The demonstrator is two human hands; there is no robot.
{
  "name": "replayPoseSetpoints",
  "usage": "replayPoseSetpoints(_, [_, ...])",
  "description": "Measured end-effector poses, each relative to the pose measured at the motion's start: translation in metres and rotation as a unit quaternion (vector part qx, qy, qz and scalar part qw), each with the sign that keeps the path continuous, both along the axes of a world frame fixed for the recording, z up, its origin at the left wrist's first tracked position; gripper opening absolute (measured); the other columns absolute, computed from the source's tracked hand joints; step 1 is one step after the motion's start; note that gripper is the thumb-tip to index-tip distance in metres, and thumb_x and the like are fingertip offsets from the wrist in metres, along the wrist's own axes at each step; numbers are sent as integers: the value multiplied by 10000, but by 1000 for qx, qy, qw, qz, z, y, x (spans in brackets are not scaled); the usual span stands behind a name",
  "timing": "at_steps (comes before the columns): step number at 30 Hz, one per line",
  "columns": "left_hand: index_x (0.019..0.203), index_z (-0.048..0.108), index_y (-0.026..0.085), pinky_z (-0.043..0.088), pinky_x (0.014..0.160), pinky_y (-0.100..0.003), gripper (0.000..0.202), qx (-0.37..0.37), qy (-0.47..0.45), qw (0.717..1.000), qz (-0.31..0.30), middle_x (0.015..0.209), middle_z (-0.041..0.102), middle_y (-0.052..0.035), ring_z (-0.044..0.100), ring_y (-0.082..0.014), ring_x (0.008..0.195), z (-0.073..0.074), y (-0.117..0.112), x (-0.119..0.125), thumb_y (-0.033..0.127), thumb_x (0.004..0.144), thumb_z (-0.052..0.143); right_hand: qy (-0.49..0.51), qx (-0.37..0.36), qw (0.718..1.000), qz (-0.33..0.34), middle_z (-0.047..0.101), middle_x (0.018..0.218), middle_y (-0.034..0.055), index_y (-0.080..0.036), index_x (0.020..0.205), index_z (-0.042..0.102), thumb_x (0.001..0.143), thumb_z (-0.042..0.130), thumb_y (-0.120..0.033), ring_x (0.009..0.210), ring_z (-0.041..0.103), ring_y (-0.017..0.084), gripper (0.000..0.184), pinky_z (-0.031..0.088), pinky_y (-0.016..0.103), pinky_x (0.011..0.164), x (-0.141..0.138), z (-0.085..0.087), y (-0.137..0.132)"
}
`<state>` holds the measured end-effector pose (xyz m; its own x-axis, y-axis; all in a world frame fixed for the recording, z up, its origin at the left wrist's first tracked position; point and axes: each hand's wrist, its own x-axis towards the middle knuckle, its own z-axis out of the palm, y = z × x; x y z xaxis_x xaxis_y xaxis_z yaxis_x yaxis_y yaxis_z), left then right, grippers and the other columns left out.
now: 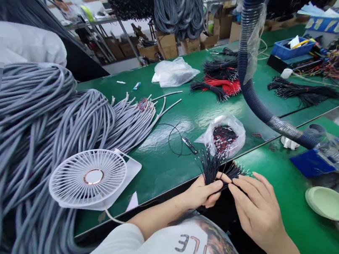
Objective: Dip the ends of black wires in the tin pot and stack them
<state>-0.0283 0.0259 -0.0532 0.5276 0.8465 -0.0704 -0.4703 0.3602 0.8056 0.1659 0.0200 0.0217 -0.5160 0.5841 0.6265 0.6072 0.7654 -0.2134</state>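
Note:
My left hand (206, 192) is wrapped round a bundle of thin black wires (210, 165), whose stripped ends fan out above the fist. Close by on the right, my right hand (256, 203) pinches with thumb and fingers at the wires on that side of the bundle; the exact strand is too small to make out. Just beyond the bundle, a clear plastic bag (241, 133) stands with its mouth spread, holding small black and red pieces. A pair of small nippers (189, 145) and a loose black wire (169, 137) lie left of the bag on the green table (160, 164).
A white fan (88, 178) and a heap of grey cables (61, 128) fill the left. A ribbed hose (256, 101) hangs down and bends right. Black and red wire bundles (223, 84) and a plastic bag (174, 72) lie farther back. Green dishes (328, 204) sit at right.

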Motion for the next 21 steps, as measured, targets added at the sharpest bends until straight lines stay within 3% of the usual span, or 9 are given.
replayPoseSetpoints(4, [1087,604,131,302,333,-162,468,11,45,999,-18,414,404,116,293,-50,287,4,1,1,557,897,644,20,3,1000,4,747,1102,96,-189,1161,702,870,586,-23,1037,638,254,354,486,478,983,-1,11,6])
replayPoseSetpoints(8, [883,596,125,277,340,-179,449,28,87,995,-32,411,413,92,323,-52,303,8,0,0,572,891,642,-46,-1,999,7,749,1138,79,-181,1103,715,927,556,-88,1050,623,268,255,441,476,940,-9,15,12])
replayPoseSetpoints(10, [923,602,126,272,345,-177,459,38,88,995,-30,412,410,99,318,-51,301,8,0,-2,584,895,631,-63,-9,998,-12,759,1037,79,-167,1054,719,943,558,-122,1011,631,268,200,419,477,927,-13,13,14])
replayPoseSetpoints(15, [1257,522,153,278,335,-160,520,40,60,997,-3,438,422,126,289,-55,288,3,1,-8,565,943,569,-33,-25,999,-28,740,938,75,-165,1127,697,945,535,-95,924,633,238,253,426,464,916,-16,0,13])
replayPoseSetpoints(21, [1093,561,161,273,352,-158,373,36,73,997,10,456,414,117,314,-48,318,0,2,-9,494,935,621,85,-85,992,-25,726,980,89,-193,1031,701,919,573,-82,959,633,230,203,511,400,874,-11,-2,13])
